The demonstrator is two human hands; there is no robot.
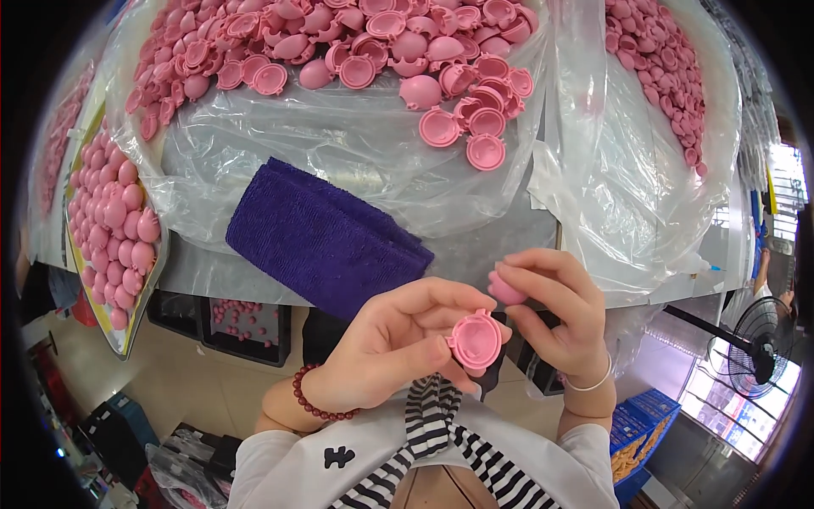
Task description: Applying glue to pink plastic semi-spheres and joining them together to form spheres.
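Between the fingertips of my left hand (394,339) is a pink plastic half shell (476,341), its hollow side and round rim facing up. My right hand (564,318) pinches a smooth, rounded pink plastic piece (506,289) just above and to the right of that shell, with a small space between the two. The fingers partly cover this second piece. A folded purple towel (322,233) lies on the table beyond my left hand.
Pink half shells (356,68) are heaped on clear plastic sheeting (339,161), with another heap (657,72) at the far right. On the left, a tray of closed-looking pink pieces (110,225) reaches the table edge. Below it stand black bins (246,348). At right are a fan (759,348) and a blue crate (644,424).
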